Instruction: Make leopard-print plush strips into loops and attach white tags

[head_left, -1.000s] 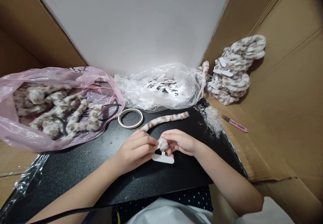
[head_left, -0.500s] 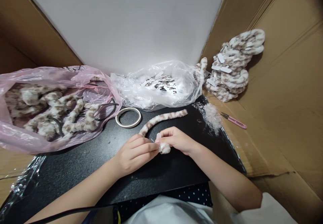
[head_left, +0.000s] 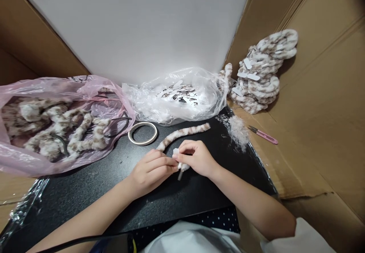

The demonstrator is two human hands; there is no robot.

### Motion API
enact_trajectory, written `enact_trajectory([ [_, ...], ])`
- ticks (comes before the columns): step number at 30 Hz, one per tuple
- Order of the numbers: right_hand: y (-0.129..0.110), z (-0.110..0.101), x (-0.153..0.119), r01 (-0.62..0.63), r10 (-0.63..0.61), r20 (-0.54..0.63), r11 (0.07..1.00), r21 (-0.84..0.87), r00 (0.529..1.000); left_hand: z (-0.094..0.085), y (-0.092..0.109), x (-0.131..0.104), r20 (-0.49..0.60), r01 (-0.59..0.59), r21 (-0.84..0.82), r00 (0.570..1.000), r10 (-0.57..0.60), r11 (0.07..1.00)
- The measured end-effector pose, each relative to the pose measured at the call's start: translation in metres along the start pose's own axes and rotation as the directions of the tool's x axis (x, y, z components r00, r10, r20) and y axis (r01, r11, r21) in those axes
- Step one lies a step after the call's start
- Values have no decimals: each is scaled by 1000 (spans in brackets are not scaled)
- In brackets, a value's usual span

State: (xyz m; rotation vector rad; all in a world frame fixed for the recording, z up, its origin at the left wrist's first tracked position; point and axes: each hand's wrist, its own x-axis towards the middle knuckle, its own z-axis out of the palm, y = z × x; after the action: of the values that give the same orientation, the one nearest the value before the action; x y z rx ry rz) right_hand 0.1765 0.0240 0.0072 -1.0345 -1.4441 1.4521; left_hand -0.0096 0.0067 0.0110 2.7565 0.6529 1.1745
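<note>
A furry white-and-brown striped cord (head_left: 186,132) runs from under my left hand (head_left: 154,172) in an arc to the right across the black tabletop. My left fingers are closed around the near part of this cord. Close beside it, my right hand (head_left: 196,158) pinches a small white strip (head_left: 176,151) between thumb and fingers, against the cord. A white furry end (head_left: 184,167) shows below the right fingers. From it a thin greyish tip (head_left: 180,175) points down. The fingers hide where strip and cord meet.
A tape roll (head_left: 142,133) lies behind my left hand. A pink bag (head_left: 125,93) of furry cords stands left, with a clear bag (head_left: 148,110) of white tags behind. Right are loose fluff (head_left: 238,131), pink thread snips (head_left: 266,136) and a pile of tagged furry cords (head_left: 261,78).
My right fingers have shifted slightly left and now cover more of the furry end. The white strip is turned differently, and a thin greyish tip shows below. My left hand stays nearly still.
</note>
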Motion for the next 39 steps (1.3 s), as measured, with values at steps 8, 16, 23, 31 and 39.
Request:
enact_trajectory([
  [8,-1,6,-3,130,-130,-77,991,-6,988,1,3,4,-122,102,-107,986,-114,989],
  [16,-2,2,-3,153,-152,-110,988,1,982,6,7,3,-143,252,-178,950,-279,951],
  [23,1,2,-4,200,-198,-94,980,13,976,5,9,5,-26,485,-281,859,-511,828],
  [31,-6,-5,-6,284,-281,53,956,-69,958,7,6,3,-68,571,-312,784,-617,759],
  [39,0,-9,1,67,-67,54,998,4,996,9,2,1,-42,570,-270,798,-602,776],
])
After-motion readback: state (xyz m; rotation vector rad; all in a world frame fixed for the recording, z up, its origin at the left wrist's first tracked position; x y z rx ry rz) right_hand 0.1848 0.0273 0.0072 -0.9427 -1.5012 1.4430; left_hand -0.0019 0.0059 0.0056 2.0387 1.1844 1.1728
